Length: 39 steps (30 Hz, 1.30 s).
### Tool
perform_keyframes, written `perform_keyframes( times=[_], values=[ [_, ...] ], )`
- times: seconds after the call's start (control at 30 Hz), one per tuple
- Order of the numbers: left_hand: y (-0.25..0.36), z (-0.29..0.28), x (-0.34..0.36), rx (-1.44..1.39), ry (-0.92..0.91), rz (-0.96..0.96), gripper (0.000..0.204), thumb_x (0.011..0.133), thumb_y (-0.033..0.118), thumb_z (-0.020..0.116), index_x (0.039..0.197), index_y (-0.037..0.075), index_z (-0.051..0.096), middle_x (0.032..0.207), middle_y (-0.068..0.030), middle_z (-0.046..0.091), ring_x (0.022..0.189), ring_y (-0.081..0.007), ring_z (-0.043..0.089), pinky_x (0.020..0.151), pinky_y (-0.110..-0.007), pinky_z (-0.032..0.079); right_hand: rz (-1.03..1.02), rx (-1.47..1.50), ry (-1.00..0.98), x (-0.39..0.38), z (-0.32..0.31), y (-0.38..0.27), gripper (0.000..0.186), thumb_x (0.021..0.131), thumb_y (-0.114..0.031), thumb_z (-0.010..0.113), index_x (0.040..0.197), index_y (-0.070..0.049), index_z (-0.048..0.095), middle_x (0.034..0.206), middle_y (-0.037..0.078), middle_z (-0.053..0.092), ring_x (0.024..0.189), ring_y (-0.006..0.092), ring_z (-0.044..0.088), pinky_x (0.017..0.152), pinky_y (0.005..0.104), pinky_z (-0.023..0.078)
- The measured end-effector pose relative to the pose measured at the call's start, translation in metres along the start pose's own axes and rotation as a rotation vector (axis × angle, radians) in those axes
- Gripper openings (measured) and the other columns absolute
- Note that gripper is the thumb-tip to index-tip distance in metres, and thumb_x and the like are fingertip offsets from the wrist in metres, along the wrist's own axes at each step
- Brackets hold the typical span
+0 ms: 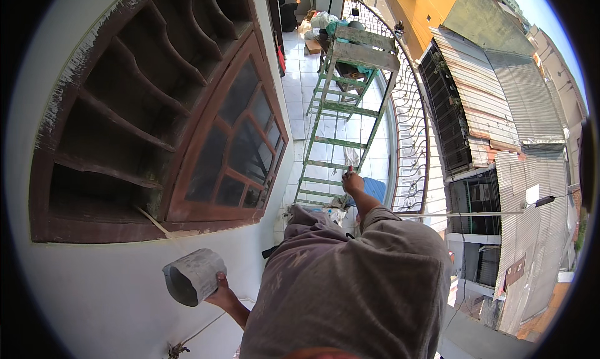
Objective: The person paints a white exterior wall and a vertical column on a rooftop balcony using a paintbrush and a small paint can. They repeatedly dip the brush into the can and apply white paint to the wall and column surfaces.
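Note:
My left hand (pixel 222 292) is closed on a grey cylindrical can (pixel 203 273), its side scuffed, held out at the lower left beside the white wall (pixel 119 265). The can is tilted, its dark grey round end facing left. My right hand (pixel 352 180) reaches forward over the lower rungs of a green wooden stepladder (pixel 345 140). Its fingers are closed; whatever they hold is too small to make out. A white patch hangs or lies just beyond the fingertips, and I cannot tell if it touches them.
At left, a brown window frame (pixel 178 199) sits beside wooden vent slats (pixel 140 124). A curved metal railing (pixel 422 127) runs along the right, with corrugated roofs (pixel 487 109) beyond. Bags and a brown box (pixel 313 47) lie far back, near another person (pixel 289 14). Something blue (pixel 375 189) lies below my right hand.

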<state>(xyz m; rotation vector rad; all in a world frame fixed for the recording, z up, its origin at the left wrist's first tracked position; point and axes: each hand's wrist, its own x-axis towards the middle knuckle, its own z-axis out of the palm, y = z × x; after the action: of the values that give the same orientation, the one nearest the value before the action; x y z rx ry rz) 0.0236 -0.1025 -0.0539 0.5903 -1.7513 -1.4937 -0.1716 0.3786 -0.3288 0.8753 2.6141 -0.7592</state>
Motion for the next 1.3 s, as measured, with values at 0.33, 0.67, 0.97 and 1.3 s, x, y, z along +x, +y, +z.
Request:
perform_keyframes(
  times=[0.33,0.67,0.97,1.3],
  values=[
    [0.03,0.053,0.012,0.009,-0.018,-0.092,0.095,0.076,-0.004,0.085,0.155,-0.007,0.032,0.153,-0.0218,0.047,0.136,-0.0367,0.051,0.116,-0.049,0.043,0.079,-0.102,-0.083,-0.026,-0.013,0.083,0.037,0.096,-0.044,0.07,0.117,-0.015,0.075,0.114,0.017,0.076,0.111,0.0401,0.07,0.092,0.0512,0.056],
    [0.016,0.081,0.042,-0.122,-0.129,0.018,0.106,0.077,0.008,0.091,0.16,0.0,0.024,0.161,-0.02,0.037,0.147,-0.0389,0.04,0.124,-0.053,0.035,-0.385,0.109,-0.286,0.002,-0.014,-0.053,0.048,0.102,-0.049,0.055,0.108,-0.005,0.072,0.108,0.026,0.073,0.104,0.0479,0.069,0.089,0.0571,0.052],
    [0.009,0.092,0.004,-0.046,-0.089,0.011,0.108,0.074,0.009,0.093,0.159,0.001,0.026,0.157,-0.0197,0.042,0.142,-0.0374,0.045,0.121,-0.051,0.039,-0.74,0.357,-0.379,0.001,0.0,-0.201,0.04,0.104,-0.047,0.059,0.112,-0.01,0.07,0.103,0.02,0.074,0.1,0.0417,0.07,0.085,0.0508,0.053],
    [0.017,0.094,-0.005,-0.004,-0.122,-0.046,0.109,0.071,0.009,0.094,0.157,0.001,0.029,0.152,-0.0188,0.046,0.138,-0.0353,0.05,0.117,-0.049,0.043,-1.241,0.837,-0.299,-0.099,-0.111,-0.316,0.022,0.102,-0.024,0.066,0.115,-0.007,0.068,0.112,0.015,0.074,0.102,0.0387,0.07,0.087,0.0462,0.054]
  ],
)
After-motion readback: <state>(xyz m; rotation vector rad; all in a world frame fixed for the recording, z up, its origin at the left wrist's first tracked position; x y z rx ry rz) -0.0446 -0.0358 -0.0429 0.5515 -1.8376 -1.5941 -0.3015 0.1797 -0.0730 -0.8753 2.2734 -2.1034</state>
